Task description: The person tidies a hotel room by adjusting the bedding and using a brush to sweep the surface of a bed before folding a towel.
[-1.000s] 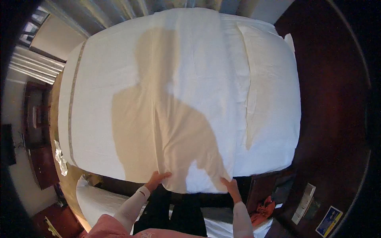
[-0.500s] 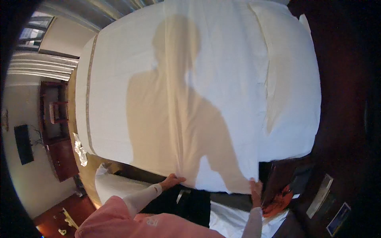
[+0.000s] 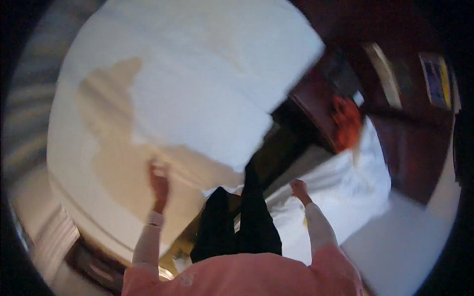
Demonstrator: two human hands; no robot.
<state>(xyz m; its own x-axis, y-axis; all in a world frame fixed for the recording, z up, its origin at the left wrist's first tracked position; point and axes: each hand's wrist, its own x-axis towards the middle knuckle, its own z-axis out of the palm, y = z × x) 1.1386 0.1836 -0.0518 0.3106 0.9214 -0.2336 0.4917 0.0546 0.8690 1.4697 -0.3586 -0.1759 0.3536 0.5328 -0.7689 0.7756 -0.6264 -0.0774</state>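
My left hand (image 3: 159, 182) is raised over the white sheet (image 3: 197, 118) on the large bed. Motion smears its fingers, so their pose is unclear. A pale patch shows near the fingertips, too blurred to make out. My right hand (image 3: 299, 188) hangs on the other side of my body, its fingers curled closed with nothing visible in them. Behind it lies white bedding (image 3: 335, 192) on a second surface. My shadow falls across the sheet near my left hand.
A dark gap with a brown cabinet (image 3: 316, 113) separates the bed from the second white surface. A crumpled orange-red cloth (image 3: 347, 123) lies beside that cabinet. My dark trouser legs (image 3: 242, 222) stand close to the bed's edge. Frames (image 3: 434, 81) lean at the right.
Both hands have let go of the sheet's near edge. My view has swung right, and my body has turned toward the second white surface. The sheet now lies smoother.
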